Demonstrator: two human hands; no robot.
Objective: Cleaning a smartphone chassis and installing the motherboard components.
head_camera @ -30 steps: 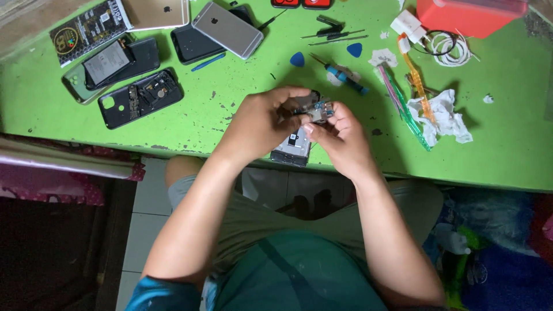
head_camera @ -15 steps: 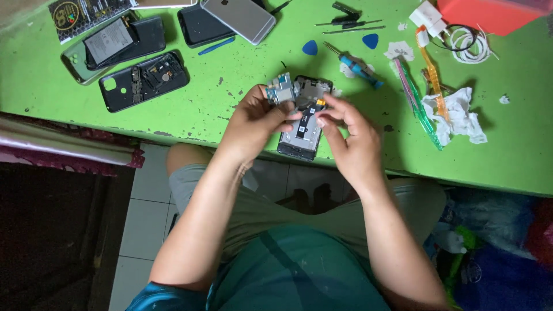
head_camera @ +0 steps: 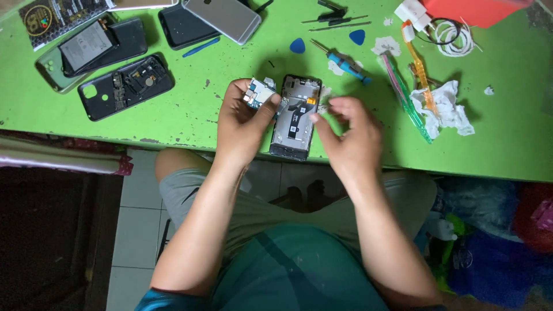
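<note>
The left hand (head_camera: 245, 118) is pinching a small circuit board (head_camera: 257, 93) between thumb and fingers; just beside that grip the opened phone frame (head_camera: 295, 115) is lying on the green table (head_camera: 190, 109) — the right hand (head_camera: 348, 135) is hovering beside it, fingers loosely apart, holding nothing.

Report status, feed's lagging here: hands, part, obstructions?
Left hand pinching small circuit board. Right hand open, empty. Opened phone frame flat between them. Nothing blocking.

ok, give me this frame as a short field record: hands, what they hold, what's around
left hand: holds a small circuit board in its fingers
right hand: open, holds nothing, fingers beside the opened phone frame
opened phone frame: lies flat on the green table, near its front edge
left of hands: black phone back shell
behind: silver phone, blue picks, blue-handled screwdriver
right: crumpled tissue
</note>
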